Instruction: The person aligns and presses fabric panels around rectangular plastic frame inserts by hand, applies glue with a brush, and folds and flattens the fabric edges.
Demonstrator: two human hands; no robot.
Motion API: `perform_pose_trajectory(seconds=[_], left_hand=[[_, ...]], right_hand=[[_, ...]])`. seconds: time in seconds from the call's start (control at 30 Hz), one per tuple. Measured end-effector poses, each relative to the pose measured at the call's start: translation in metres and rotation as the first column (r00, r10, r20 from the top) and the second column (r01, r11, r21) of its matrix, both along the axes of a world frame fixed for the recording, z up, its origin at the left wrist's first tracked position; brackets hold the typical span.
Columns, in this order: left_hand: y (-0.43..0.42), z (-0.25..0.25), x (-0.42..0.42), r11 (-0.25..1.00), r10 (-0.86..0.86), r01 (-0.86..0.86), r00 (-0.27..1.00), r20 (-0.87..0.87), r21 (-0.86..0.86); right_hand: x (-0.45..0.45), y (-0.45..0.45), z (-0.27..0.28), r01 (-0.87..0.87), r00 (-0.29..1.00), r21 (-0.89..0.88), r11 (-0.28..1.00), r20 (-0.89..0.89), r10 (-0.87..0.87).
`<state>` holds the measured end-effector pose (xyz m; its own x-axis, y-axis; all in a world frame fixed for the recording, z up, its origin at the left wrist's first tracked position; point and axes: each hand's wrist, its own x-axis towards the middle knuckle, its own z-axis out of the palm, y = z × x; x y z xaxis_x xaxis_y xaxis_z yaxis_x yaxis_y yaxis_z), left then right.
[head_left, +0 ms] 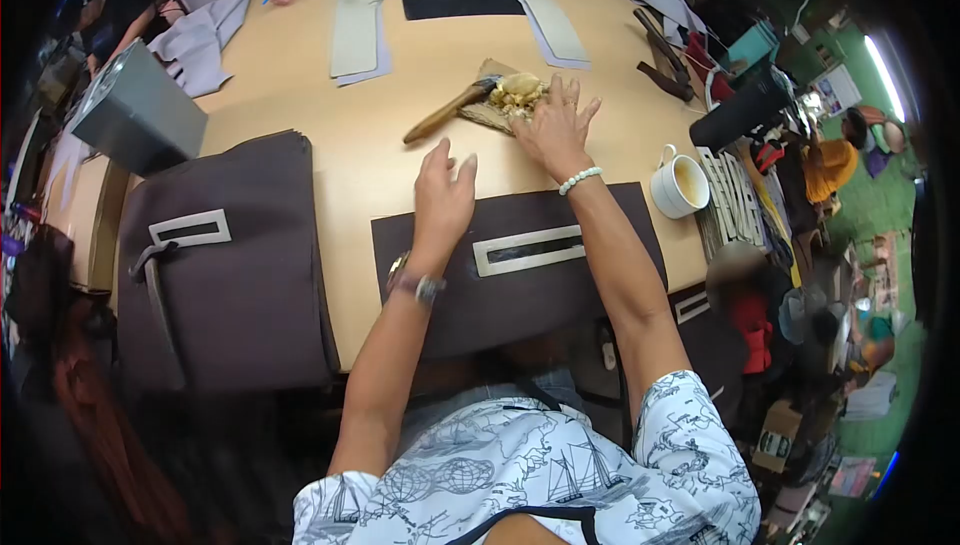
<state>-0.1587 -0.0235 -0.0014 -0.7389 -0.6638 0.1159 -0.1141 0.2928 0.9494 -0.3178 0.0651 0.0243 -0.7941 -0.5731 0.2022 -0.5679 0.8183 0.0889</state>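
head view, from my end: both forearms reach forward across the dark panel [520,305]. right hand [556,130] is beyond the panel's far edge, palm down, fingers spread wide, tips at the yellow lump [520,95]; i can't tell how firm the contact is. lump sits beyond the panel, brush [445,117] against it. left hand [445,207] is over the panel's far edge, thumb apart, half open, nothing visible in it.
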Motion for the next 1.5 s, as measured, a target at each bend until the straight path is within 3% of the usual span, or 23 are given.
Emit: perform_pose_trajectory(seconds=[0.03,0.07,0.13,0.2,0.3,0.4,0.5,0.6,0.7,0.8,0.93,1.13,1.23,1.33,1.43,1.5], left_hand=[[-0.01,-0.023,-0.028,0.975,0.03,-0.017,0.998,-0.056,0.223],[-0.011,-0.01,-0.041,0.82,0.053,0.018,0.993,-0.107,0.573],[-0.017,-0.014,-0.074,0.78,0.084,0.016,0.988,-0.131,0.626],[-0.013,-0.013,-0.093,0.7,0.132,0.007,0.982,-0.139,0.714],[-0.013,-0.02,-0.113,0.798,0.101,-0.044,0.993,-0.061,0.602],[-0.014,-0.052,-0.127,0.978,0.185,-0.169,0.974,-0.133,0.123],[-0.01,-0.051,-0.125,0.97,0.188,-0.194,0.981,0.056,0.148],[-0.004,-0.041,-0.122,0.966,0.228,-0.232,0.972,0.051,0.116],[-0.003,-0.045,-0.123,0.965,0.232,-0.238,0.971,0.062,0.109],[-0.002,-0.056,-0.127,0.963,0.269,-0.268,0.96,-0.079,0.027],[-0.003,-0.061,-0.129,0.955,0.296,-0.298,0.948,-0.116,0.004],[-0.004,-0.057,-0.124,0.966,0.251,-0.255,0.962,-0.109,-0.029],[-0.003,-0.054,-0.123,0.965,0.262,-0.26,0.947,-0.185,0.036],[-0.003,-0.041,-0.117,0.961,0.241,-0.237,0.97,-0.015,0.142],[-0.003,-0.042,-0.117,0.955,0.236,-0.227,0.972,-0.026,0.191],[-0.004,-0.048,-0.119,0.966,0.246,-0.239,0.967,-0.067,0.097]], right_hand=[[-0.004,0.0,-0.006,-0.013,1.0,0.019,1.0,-0.009,0.013],[-0.007,0.002,-0.012,-0.035,0.999,0.015,0.999,-0.007,0.035],[-0.009,0.013,-0.018,-0.064,0.998,0.01,0.998,-0.014,0.064],[-0.005,0.023,-0.016,-0.052,0.991,-0.025,0.998,0.12,0.055],[-0.003,0.029,-0.015,-0.028,0.976,-0.098,0.995,0.212,0.048],[-0.001,0.018,-0.017,0.001,0.982,-0.097,0.995,0.188,0.018],[0.01,0.008,-0.02,0.044,0.991,-0.056,0.998,0.132,-0.036],[0.017,-0.005,-0.029,0.044,0.999,-0.063,0.997,0.003,-0.044],[0.021,-0.006,-0.035,0.029,1.0,-0.173,0.985,0.005,-0.029],[0.028,-0.001,-0.026,0.007,0.995,-0.223,0.975,0.101,0.016],[0.033,0.001,-0.028,-0.05,0.996,-0.286,0.957,0.063,0.07],[0.046,0.004,-0.014,-0.005,0.987,-0.19,0.982,0.16,0.036],[0.049,0.007,-0.021,0.027,0.983,-0.193,0.981,0.184,0.009],[0.053,0.009,-0.022,0.047,0.984,-0.154,0.987,0.176,-0.02],[0.055,0.008,-0.026,0.04,0.994,-0.042,0.998,0.104,-0.036],[0.054,0.007,-0.031,0.026,0.999,0.005,1.0,0.046,-0.026]])
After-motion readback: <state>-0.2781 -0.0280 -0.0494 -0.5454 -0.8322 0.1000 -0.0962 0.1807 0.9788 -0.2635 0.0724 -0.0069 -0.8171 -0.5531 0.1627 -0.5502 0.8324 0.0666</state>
